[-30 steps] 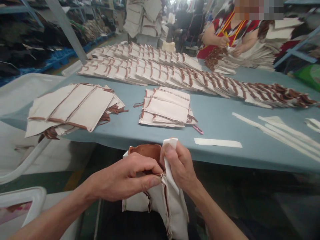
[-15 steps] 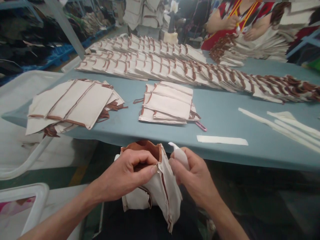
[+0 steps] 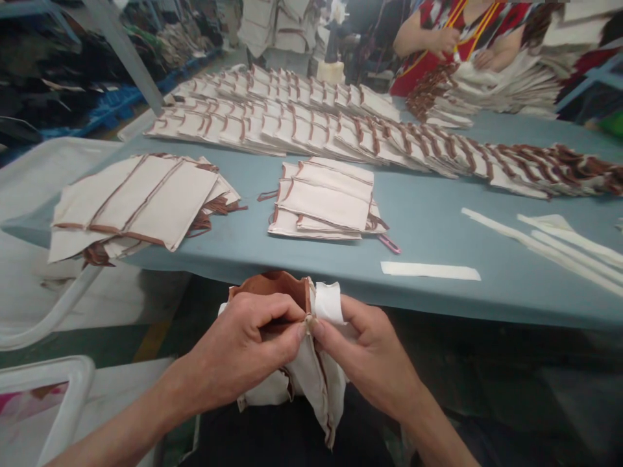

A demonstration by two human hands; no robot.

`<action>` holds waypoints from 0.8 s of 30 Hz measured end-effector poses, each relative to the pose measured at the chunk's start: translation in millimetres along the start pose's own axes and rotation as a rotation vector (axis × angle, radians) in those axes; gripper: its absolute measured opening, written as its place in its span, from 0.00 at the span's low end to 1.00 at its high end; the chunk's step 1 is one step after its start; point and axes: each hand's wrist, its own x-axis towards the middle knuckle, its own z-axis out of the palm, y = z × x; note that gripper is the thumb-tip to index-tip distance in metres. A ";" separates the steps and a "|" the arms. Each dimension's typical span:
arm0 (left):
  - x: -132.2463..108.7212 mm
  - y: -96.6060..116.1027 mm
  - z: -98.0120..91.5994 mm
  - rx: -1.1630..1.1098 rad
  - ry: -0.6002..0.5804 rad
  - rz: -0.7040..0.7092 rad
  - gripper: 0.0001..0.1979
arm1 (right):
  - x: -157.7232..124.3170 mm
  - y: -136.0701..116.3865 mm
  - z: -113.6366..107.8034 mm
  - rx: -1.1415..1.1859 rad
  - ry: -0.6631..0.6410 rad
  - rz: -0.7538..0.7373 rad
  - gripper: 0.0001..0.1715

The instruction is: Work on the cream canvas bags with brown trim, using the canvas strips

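Note:
A cream fabric bag (image 3: 311,370) with brown lining hangs over my lap, its mouth facing up and its seams showing outside. My left hand (image 3: 265,331) is closed, pinching the bag's seam edge just below the rim between thumb and forefinger. Directly beside it, my right hand (image 3: 357,340) is closed too, thumb tip against the same seam. A short white strip (image 3: 328,301) sticks up from between the right hand's fingers, next to the bag's rim. What the thumbs press between them is too small to make out.
On the blue-covered table (image 3: 204,250) lie a left stack of cream pieces (image 3: 146,201), a middle stack (image 3: 331,194), long overlapping rows (image 3: 292,126), a pink tool (image 3: 389,244) and white strips (image 3: 431,270). A co-worker's hands (image 3: 442,42) handle fabric at the back right.
My right hand has moved left to the seam and now meets my left hand there. The white strip has come along, turned more upright. My left hand keeps its pinch.

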 end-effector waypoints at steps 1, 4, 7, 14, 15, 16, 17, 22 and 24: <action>-0.4 -0.6 -0.2 -0.022 -0.006 -0.013 0.11 | 0.9 0.1 -1.8 0.019 -0.037 0.007 0.10; -0.9 -4.7 -1.9 -0.079 -0.026 -0.065 0.12 | 4.2 1.5 -4.9 0.069 -0.111 0.034 0.12; -0.5 -8.2 -4.1 -0.126 -0.026 -0.117 0.13 | 6.1 2.7 -3.8 0.052 -0.113 0.039 0.11; 1.3 -9.1 -8.2 -0.210 -0.066 -0.140 0.13 | 7.2 -0.4 0.0 0.081 -0.140 0.088 0.12; 1.2 -10.4 -8.7 -0.221 -0.077 -0.143 0.13 | 7.9 -0.8 -0.1 0.089 -0.151 0.088 0.12; 1.1 -12.1 -9.2 -0.231 -0.089 -0.145 0.14 | 8.6 -1.0 -0.2 0.095 -0.163 0.088 0.11; 1.0 -14.1 -9.6 -0.239 -0.100 -0.141 0.14 | 9.2 -1.1 -0.2 0.094 -0.172 0.087 0.10; 1.6 -21.6 -11.0 -0.239 -0.096 -0.114 0.13 | 9.2 -3.8 1.7 -0.042 -0.144 0.029 0.08; 1.8 -21.3 -10.9 -0.236 -0.085 -0.114 0.13 | 7.9 -6.7 2.6 -0.129 -0.111 -0.036 0.08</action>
